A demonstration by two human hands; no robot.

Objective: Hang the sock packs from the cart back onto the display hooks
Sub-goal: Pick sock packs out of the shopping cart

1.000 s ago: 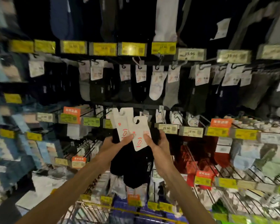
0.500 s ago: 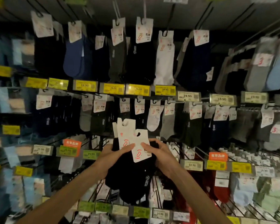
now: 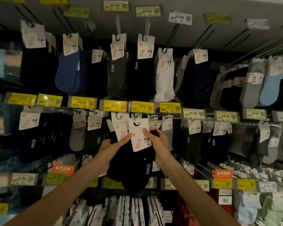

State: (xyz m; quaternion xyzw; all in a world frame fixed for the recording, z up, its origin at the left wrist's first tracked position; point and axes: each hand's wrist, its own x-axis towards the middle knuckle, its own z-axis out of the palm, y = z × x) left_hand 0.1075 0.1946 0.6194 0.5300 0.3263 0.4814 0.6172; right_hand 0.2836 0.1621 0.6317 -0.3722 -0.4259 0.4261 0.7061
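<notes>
I hold black sock packs (image 3: pixel 134 167) with white card headers in front of the display wall. My left hand (image 3: pixel 114 145) grips the rear pack, thumb on its header (image 3: pixel 119 129). My right hand (image 3: pixel 155 144) pinches the front pack's white header (image 3: pixel 138 136) at its right edge. Both headers' hook cut-outs sit just under the yellow 16.90 price tags (image 3: pixel 142 106), close to the display hooks (image 3: pixel 155 115) of the middle row. The cart is out of view.
Rows of hung sock packs fill the wall: dark grey (image 3: pixel 117 74), black (image 3: pixel 141 75) and white (image 3: pixel 164 77) ones above, more dark packs left and right. Long black hook arms (image 3: pixel 173 35) stick out at the top. Orange promo tags (image 3: pixel 223 173) sit lower.
My view has tilted upward and both hands have lifted the sock packs higher, from the lower price rail to just under the yellow 16.90 tags. The grips are unchanged.
</notes>
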